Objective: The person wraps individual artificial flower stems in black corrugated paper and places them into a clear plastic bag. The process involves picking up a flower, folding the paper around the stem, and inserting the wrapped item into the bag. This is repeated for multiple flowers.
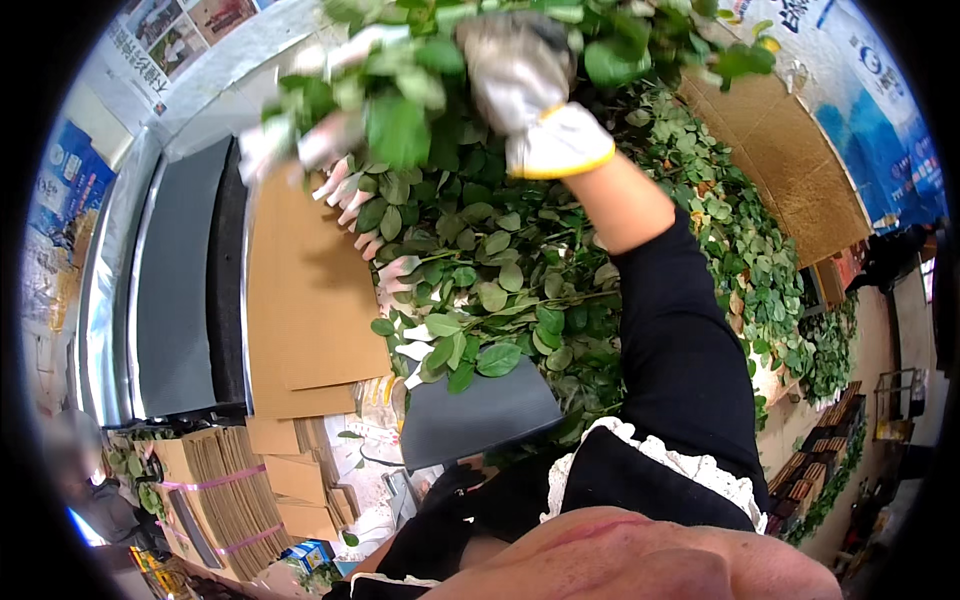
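My right hand, in a white work glove with a yellow cuff edge and a dirty, greyish finger area, reaches to the far side. It is closed around leafy rose stems, which are blurred by motion. Pale pink-white wrapped heads stick out on their left. Below the hand lies a large heap of similar stems, with wrapped heads lined up along its left edge. My left hand is not visible; only part of that arm shows low in the picture.
Flat brown cardboard lies left of the heap, beside a dark grey padded surface. A dark grey panel is near my body. Strapped cardboard stacks stand lower left, near a person. More greenery lies right.
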{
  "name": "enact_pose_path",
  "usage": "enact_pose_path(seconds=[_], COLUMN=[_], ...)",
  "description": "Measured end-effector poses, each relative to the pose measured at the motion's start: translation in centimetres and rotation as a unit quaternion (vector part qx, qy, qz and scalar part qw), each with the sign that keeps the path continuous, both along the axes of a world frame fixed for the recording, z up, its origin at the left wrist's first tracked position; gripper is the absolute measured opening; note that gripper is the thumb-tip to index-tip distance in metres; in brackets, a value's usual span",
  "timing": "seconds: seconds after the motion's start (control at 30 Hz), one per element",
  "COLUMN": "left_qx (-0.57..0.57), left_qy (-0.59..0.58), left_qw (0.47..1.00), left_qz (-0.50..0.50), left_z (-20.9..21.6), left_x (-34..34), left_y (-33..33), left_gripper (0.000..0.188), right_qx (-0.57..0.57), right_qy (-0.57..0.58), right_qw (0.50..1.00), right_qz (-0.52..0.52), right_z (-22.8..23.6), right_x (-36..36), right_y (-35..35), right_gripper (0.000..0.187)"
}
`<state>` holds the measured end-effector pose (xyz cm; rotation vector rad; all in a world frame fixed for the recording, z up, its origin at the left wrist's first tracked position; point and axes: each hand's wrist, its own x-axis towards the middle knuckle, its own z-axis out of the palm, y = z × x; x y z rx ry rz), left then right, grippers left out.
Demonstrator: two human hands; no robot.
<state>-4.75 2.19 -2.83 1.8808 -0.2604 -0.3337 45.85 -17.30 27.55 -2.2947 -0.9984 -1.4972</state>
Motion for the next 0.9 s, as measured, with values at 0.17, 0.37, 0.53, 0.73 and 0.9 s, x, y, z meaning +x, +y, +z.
enact_pose_path(seconds=[0.17,0.37,0.53,0.73,0.9], left_qx=[0.004,-0.044,-0.194,-0.072,-0.079], left_qy=[-0.005,0.042,0.17,-0.052,-0.125], left_qw=[1.0,0.998,0.965,0.996,0.989], left_qz=[-0.025,-0.035,0.05,-0.008,-0.028], left_z=[0.5,2.5,-4.2,-1.2,-2.1], left_x=[-0.8,-0.7,-4.6,-2.1,-0.7], left_y=[0.5,-0.1,1.0,-0.2,-0.8], left_gripper=[0.058,0.058,0.052,0.047,0.044], right_qx=[-0.1,-0.433,-0.381,-0.159,-0.285], right_qy=[0.202,0.622,0.497,0.373,0.585], right_qw=[0.965,0.643,0.777,0.897,0.76], right_qz=[-0.136,-0.11,-0.062,0.175,-0.017], right_z=[-13.2,-20.4,-8.5,-9.4,-17.6], right_x=[-6.5,-5.4,-10.2,-13.8,-10.4], right_y=[-0.2,-3.0,-1.8,-0.9,1.7], right_gripper=[0.029,0.039,0.032,0.032,0.024])
